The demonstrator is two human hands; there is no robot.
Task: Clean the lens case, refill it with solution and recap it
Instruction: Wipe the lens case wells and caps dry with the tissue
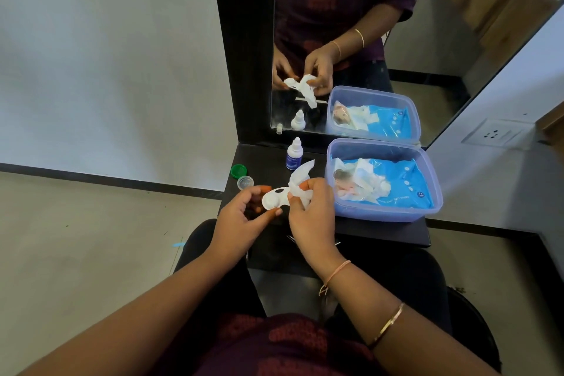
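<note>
**Lens case** [272, 199]: white, uncapped, held in the air above the front left part of the dark surface [381, 232]. A dark oval shows on its upper face.

**Left hand** [244, 214]: fingers curled round the left end of the lens case, thumb underneath and fingertips on the far edge.

**Right hand** [311, 210]: fingers and thumb pinch a white wipe [300, 177] against the right end of the lens case. A loose corner of the wipe sticks up and away from the person. Whether the wipe sits inside a well of the case cannot be told.

**Green cap** [238, 170]: lies on the surface at its left edge, beyond the left hand.

**Translucent cap** [245, 182]: lies just beside the green cap, on the near side.

**Solution bottle** [294, 159]: small, upright, with a white nozzle top and a blue label. It stands on the surface behind the hands.

**Plastic container** [396, 214]: clear with a blue tint, lidless, on the right part of the surface. It holds a blue pack of wet wipes [399, 180] with white wipes pulled loose at its opening.

**Mirror** [457, 40]: stands behind the surface and reflects the hands, the bottle and the container.
</note>
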